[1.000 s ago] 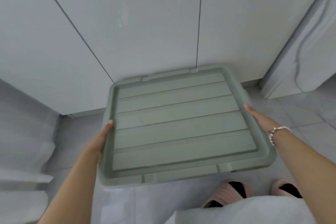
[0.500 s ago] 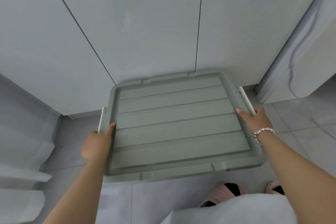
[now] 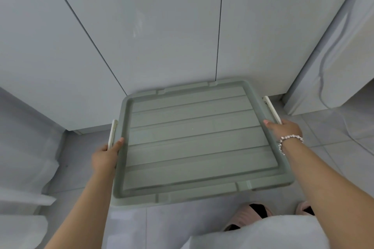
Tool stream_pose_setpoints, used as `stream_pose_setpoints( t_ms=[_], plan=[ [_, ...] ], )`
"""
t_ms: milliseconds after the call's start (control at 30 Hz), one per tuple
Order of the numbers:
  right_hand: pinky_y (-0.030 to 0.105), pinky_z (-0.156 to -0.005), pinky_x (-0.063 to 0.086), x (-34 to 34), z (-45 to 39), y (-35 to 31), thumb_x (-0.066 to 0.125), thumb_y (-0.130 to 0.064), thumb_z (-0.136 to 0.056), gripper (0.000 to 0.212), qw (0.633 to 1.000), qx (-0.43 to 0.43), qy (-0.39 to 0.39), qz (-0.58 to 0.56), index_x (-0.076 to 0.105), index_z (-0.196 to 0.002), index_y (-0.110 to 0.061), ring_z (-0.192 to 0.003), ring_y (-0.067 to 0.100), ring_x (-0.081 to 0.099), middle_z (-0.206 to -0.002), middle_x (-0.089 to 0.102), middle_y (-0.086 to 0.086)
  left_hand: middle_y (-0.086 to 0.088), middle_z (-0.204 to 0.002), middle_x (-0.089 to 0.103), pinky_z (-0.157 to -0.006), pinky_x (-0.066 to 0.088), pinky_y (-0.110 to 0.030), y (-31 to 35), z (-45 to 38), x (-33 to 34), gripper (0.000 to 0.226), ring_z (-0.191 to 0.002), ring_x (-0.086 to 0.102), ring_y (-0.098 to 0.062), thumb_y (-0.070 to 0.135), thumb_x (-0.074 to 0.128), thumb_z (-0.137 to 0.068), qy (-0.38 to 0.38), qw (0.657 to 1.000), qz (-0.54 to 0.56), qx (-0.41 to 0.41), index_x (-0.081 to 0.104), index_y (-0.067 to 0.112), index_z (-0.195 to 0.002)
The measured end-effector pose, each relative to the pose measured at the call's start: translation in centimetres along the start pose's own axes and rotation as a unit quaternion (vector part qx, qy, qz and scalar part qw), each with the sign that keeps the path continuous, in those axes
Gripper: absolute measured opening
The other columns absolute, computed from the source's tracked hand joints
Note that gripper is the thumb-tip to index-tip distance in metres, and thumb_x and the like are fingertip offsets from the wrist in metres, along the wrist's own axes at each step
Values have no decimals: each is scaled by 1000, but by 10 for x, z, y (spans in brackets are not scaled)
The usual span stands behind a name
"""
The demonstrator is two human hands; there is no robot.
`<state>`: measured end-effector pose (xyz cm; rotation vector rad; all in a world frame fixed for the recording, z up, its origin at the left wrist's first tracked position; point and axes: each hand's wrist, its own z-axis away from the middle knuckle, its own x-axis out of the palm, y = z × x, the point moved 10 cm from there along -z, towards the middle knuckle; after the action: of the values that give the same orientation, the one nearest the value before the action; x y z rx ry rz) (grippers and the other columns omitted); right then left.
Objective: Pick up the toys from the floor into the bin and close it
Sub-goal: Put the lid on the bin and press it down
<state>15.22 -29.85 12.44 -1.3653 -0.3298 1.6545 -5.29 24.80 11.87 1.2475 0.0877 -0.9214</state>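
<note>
Left fingers: the left hand [image 3: 105,156] has its thumb laid on the lid's left rim, and the rest curl down around the lower end of the white left latch [image 3: 112,133], gripping it.
Right fingers: the right hand [image 3: 284,127] mirrors this, thumb on the lid's right rim, fingers wrapped over the near end of the white right latch [image 3: 272,109].
Lid: the grey-green ribbed lid [image 3: 194,137] lies flat over the bin and hides it entirely; no toys show on the floor [image 3: 129,226] around it.
Bin position: on the tiled floor, against the white cabinet doors [image 3: 162,26], just ahead of the pink slippers [image 3: 253,214].
Step in hand: probably locking the lid, the last part of the task.
Doing it well: press the thumbs down on the rim first so the lid seats all round, then swing both latches up together and squeeze evenly.
Check: whether either latch has caught cannot be told from here; feel for the snap on each side.
Risk: a lid skewed at one corner may let a latch slip off.
</note>
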Motion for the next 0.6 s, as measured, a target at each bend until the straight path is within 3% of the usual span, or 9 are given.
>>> stream_pose_setpoints(
  t_ms=[200,433,600],
  plan=[
    [31,-73,41,-4,3,-1,68,-37,-80,40,1000,2,27,11,66,-94,-1,-80,31,55,-94,65,21,-14,-75,64,-67,45,-35,21,13,-2,28,-73,57,-31,37,64,-86,54,993,-71,74,67,10,-83],
    [37,-80,45,-4,19,-17,61,-32,-87,34,987,-36,96,122,65,-106,-4,-103,41,57,-109,63,24,-1,-61,49,-64,35,-30,29,21,1,20,-70,46,-26,31,59,-90,65,987,-86,117,57,14,-81],
    [38,-91,41,-2,23,-18,56,-34,-90,46,987,-76,60,127,55,-125,-3,-113,40,53,-122,59,24,-9,-83,62,-69,40,-33,27,17,2,23,-78,54,-28,34,61,-88,47,989,-73,123,66,12,-96]
  ],
)
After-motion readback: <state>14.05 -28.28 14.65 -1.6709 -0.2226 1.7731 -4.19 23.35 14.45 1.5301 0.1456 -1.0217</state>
